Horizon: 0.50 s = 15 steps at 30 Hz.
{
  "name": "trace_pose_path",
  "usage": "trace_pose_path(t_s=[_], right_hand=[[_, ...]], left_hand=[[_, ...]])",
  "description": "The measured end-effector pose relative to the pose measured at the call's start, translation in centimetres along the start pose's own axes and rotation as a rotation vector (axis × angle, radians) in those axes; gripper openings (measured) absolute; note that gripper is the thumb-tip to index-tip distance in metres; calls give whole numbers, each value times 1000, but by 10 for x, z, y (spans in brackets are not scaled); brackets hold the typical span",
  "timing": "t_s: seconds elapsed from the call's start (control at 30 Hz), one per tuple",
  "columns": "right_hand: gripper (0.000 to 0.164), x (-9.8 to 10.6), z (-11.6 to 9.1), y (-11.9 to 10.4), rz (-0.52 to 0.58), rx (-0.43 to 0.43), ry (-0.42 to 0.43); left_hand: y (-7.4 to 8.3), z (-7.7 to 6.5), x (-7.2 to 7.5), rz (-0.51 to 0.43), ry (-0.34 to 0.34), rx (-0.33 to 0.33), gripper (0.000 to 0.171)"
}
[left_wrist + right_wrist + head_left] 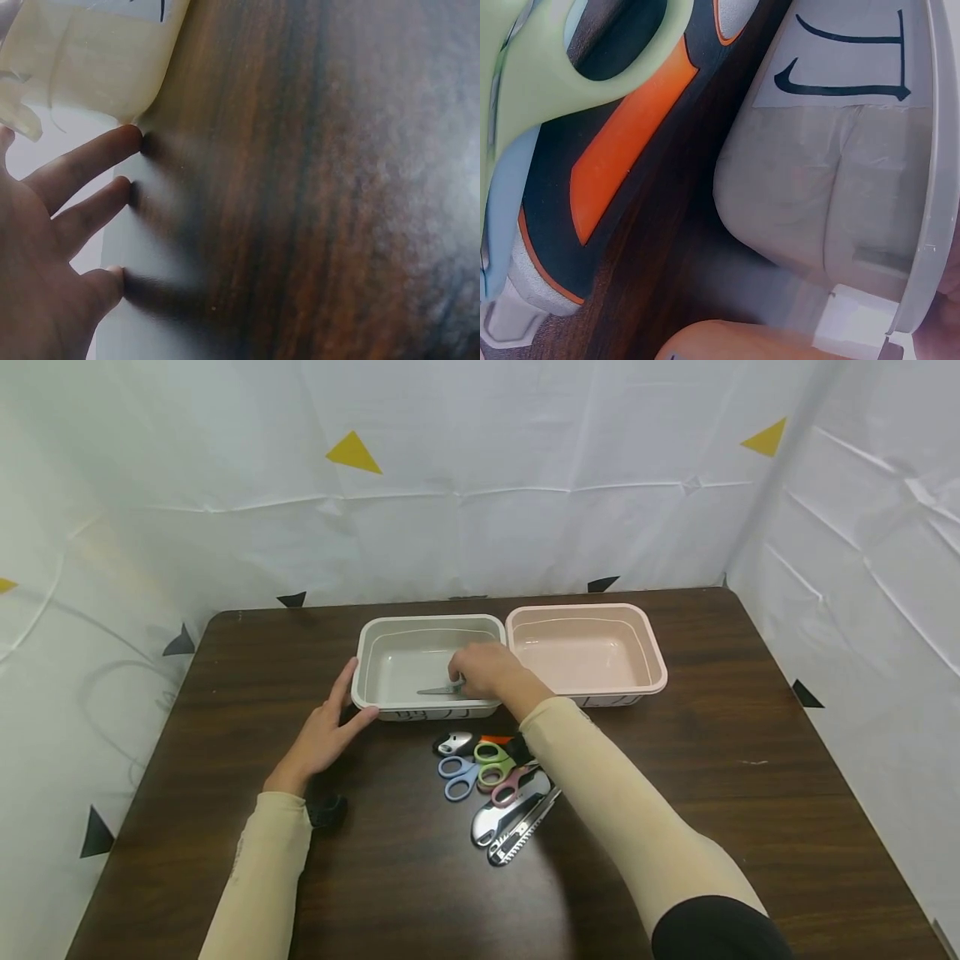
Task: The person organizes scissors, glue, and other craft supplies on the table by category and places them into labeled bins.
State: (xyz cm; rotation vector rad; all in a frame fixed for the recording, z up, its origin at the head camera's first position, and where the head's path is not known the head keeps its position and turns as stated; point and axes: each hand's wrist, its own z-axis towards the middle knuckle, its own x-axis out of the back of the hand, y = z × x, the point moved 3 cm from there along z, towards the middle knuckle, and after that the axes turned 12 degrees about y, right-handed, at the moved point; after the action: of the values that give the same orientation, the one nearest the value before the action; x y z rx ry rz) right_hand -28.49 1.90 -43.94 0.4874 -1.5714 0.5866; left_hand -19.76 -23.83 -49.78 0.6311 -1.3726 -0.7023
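My right hand (486, 670) reaches into the white bin (429, 708) and pinches a pair of scissors (437, 691). Their metal blades point left, low over the bin's floor; the handles are mostly hidden by the fingers. My left hand (321, 733) is spread at the bin's left end, thumb and fingertips at the rim. In the left wrist view, the fingers of that hand (67, 202) look straight, beside the bin's corner (97, 67). The right wrist view shows the bin's labelled side (787, 180), while the right hand is barely visible at the edge.
A pink bin (585, 652) adjoins the white one on the right. In front lies a pile: blue scissors (467, 772), green scissors (504, 764), pink scissors (506, 789), silver utility knives (517, 835) and a black-and-orange cutter (630, 157). The right forearm passes over the pile's right side.
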Motion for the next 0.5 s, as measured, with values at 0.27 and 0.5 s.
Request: trace_pose_path(t_s=[0.27,0.5], right_hand=[[29,0,-1,1,35,5,6],[27,4,-3,0,94,34,54]], left_hand=[[0,0,-1,9,-10,3,81],[-1,1,-1,19,-17,13,82]])
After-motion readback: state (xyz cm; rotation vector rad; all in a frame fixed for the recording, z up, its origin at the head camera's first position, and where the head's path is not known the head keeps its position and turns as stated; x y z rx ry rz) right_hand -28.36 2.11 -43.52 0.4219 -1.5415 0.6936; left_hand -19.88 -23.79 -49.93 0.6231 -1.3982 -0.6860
